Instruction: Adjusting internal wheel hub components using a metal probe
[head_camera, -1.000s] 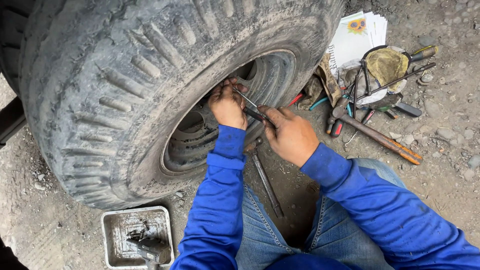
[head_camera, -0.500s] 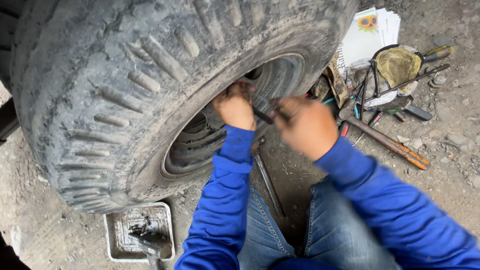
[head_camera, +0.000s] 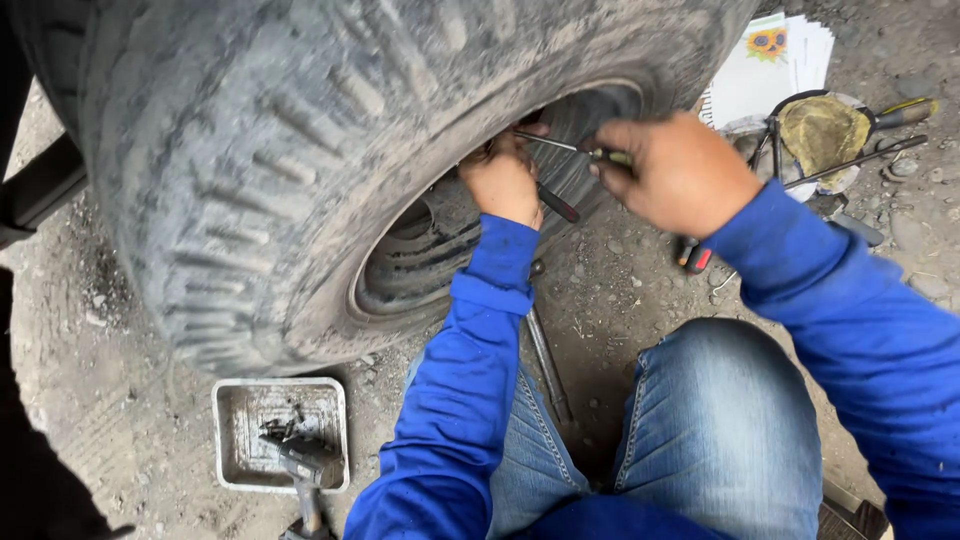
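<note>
Left hand (head_camera: 503, 180) pressed at the tyre (head_camera: 300, 150) bead, at 12 o'clock, apparently steadying the work point; its grip could not be told. Right hand (head_camera: 675, 170) was closed around a slim tool (head_camera: 560, 146) aimed at the rim. Metal tray (head_camera: 240, 455) at 7 o'clock; loose tools (head_camera: 830, 140) at 2 o'clock; long bar (head_camera: 545, 355) lay between knees.
</note>
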